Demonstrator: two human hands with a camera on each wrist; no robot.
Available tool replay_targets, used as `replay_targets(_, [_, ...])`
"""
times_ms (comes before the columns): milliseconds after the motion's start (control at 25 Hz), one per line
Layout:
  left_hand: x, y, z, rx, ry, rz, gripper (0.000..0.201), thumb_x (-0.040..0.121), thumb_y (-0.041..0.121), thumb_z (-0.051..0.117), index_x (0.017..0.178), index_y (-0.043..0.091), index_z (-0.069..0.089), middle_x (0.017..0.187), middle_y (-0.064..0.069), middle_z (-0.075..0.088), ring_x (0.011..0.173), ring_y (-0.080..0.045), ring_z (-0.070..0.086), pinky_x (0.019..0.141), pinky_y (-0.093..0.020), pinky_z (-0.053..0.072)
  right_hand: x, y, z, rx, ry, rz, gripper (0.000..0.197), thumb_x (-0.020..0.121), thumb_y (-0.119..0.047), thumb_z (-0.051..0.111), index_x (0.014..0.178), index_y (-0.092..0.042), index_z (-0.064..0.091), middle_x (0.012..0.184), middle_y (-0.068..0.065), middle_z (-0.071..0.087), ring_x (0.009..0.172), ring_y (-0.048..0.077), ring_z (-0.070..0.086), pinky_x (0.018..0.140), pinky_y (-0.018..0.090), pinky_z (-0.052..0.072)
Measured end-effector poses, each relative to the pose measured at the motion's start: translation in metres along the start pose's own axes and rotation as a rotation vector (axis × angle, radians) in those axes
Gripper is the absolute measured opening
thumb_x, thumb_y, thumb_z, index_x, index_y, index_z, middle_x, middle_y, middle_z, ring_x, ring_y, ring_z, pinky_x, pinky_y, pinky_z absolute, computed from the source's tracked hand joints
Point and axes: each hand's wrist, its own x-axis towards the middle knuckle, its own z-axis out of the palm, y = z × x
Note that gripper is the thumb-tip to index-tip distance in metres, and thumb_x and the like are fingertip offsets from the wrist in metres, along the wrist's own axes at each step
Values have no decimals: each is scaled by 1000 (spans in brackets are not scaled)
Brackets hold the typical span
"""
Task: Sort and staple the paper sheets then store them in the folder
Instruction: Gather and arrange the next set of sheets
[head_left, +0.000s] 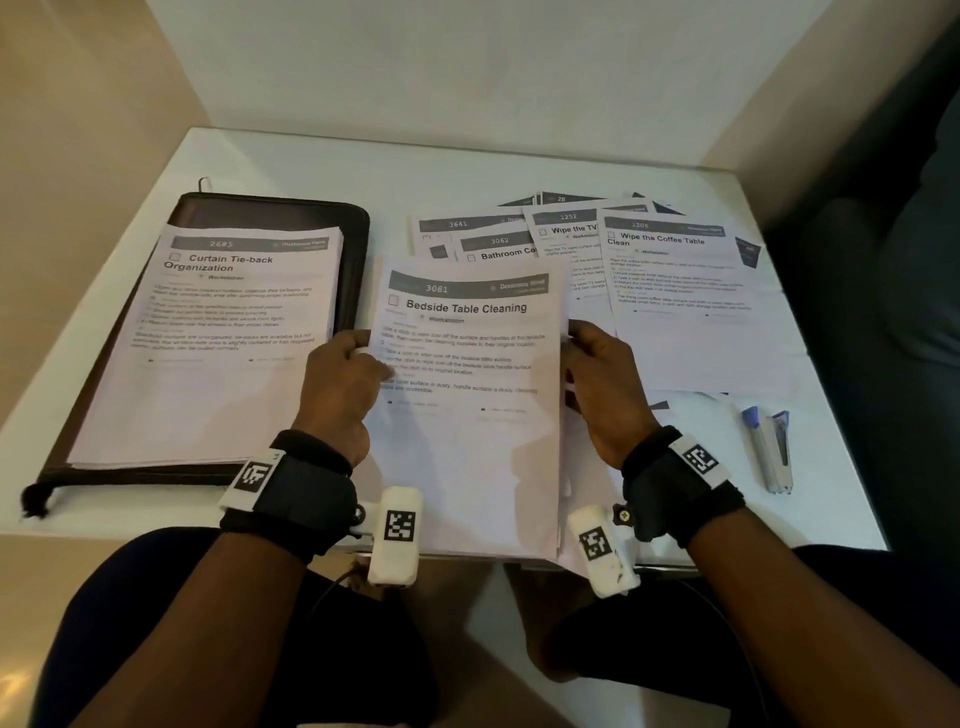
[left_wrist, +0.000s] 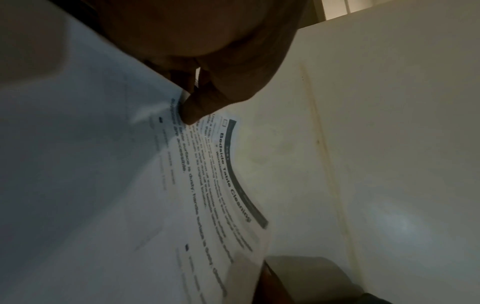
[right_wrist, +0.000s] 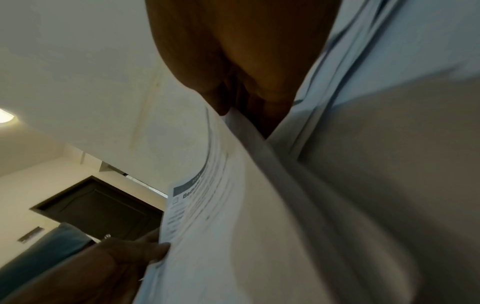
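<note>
fingers of the left hand (head_left: 340, 382) and right hand (head_left: 602, 384) pinch the side edges of the bedside table cleaning stack (head_left: 467, 415), held over the table's (head_left: 311, 161) near edge. loosely squared, its lower sheets could slide out before the stapler (head_left: 774, 452) reaches them.

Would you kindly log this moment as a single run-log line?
phase: sorting | left hand: grips Bedside Table Cleaning stack | right hand: grips same stack | stapler: untouched | folder: holds sheets

black wrist straps (head_left: 291, 493) with white coded tags, white camera blocks (head_left: 396, 535)
</note>
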Motion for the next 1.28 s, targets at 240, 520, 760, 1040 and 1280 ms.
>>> replay_targets(240, [2,6,-24,68,177,244,59,96,-4,50,147,27,47,129,-3,64,111,-21,64,91,-36,56,0,11,-6,-942,-220,-175,62,94,-47,66,147,-18,48,152,-1,43,140,16,39,112,25,32])
replay_targets(520, [7,14,-43,74,214,360,52,98,-1,53,143,24,53,131,3,62,115,-17,59,74,-12,49,-3,23,5,-1224,-252,-201,81,89,-72,52,156,-36,24,162,-13,16,147,15,12,105,55,42])
replay_targets(760, [5,18,-43,-48,223,320,55,96,-4,49,144,23,54,131,3,60,117,-18,59,77,-14,54,6,27,-4,-1191,-294,-205,63,99,-58,49,155,-42,28,163,-11,19,145,18,18,110,51,40])
replay_targets(1040, [5,21,-38,-131,203,245,47,97,-2,49,138,20,58,123,5,61,107,-17,60,70,-14,53,12,16,-3,-920,-74,-205,35,108,-24,46,140,-16,54,137,5,56,120,24,50,100,26,34])
replay_targets(1280, [11,22,-36,-236,222,141,36,96,4,51,126,14,70,120,-3,70,104,-23,67,78,-25,58,7,1,-2,-439,147,-173,21,106,-30,47,110,-21,65,98,-3,71,88,16,65,78,39,57])
